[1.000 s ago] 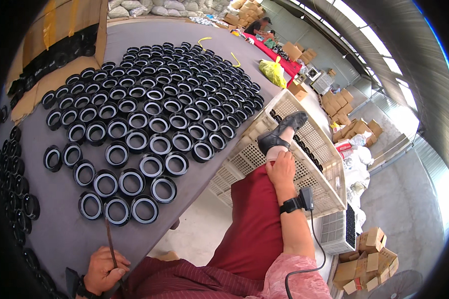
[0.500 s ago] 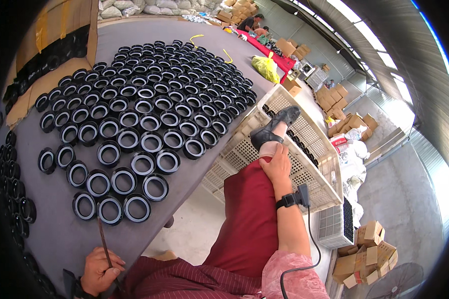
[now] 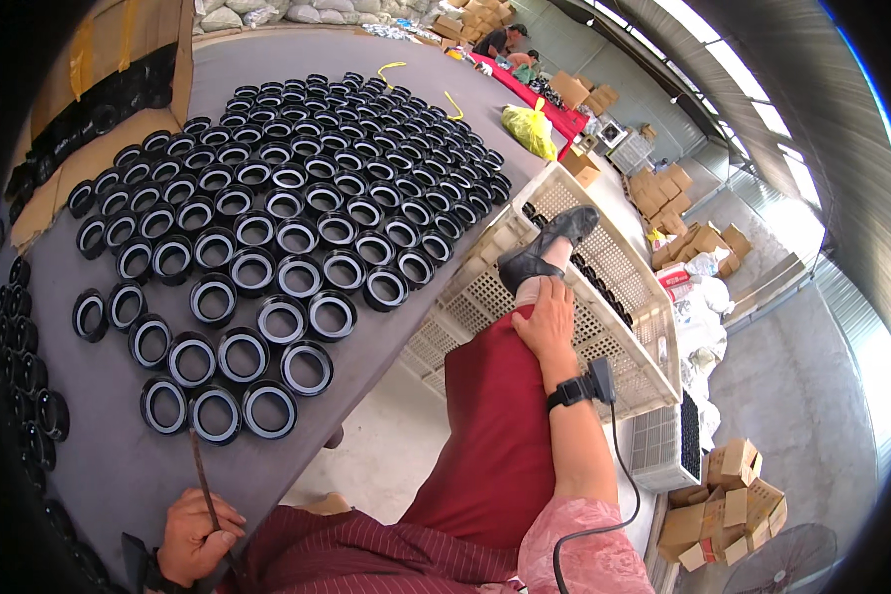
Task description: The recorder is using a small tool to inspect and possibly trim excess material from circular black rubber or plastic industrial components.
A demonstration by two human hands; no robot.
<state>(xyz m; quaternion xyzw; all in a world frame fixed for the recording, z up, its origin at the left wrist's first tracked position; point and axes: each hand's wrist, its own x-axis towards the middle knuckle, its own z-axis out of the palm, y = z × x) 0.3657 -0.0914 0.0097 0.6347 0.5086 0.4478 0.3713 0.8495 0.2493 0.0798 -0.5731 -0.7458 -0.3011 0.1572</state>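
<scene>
Since a second ago your view has swung so the rows of rings sit a little higher and more to the right, while both hands have stayed where they were. Your left hand [image 3: 193,538] rests at the near edge of the counter [image 3: 109,465], its fingers [image 3: 213,515] clamped on a thin dark rod [image 3: 201,475] that slants up toward the nearest row. The rod's tip lies just beside a ring at the front, near the gap between two of them; you cannot tell whether it touches.

The black rings [image 3: 267,228] cover the grey counter in close rows, each a short round collar with a shiny rim and a hollow middle. More of them lie stacked along the left edge and in a brown cardboard box [image 3: 119,59] at the far left corner.

Your right hand [image 3: 549,322] lies flat on your raised knee, on smooth dark red cloth, fingers loosely together and holding nothing. A black wrist strap [image 3: 576,388] carries a small device with a cable. Beyond your black shoe [image 3: 544,247] stands a pale perforated plastic crate [image 3: 604,287].
</scene>
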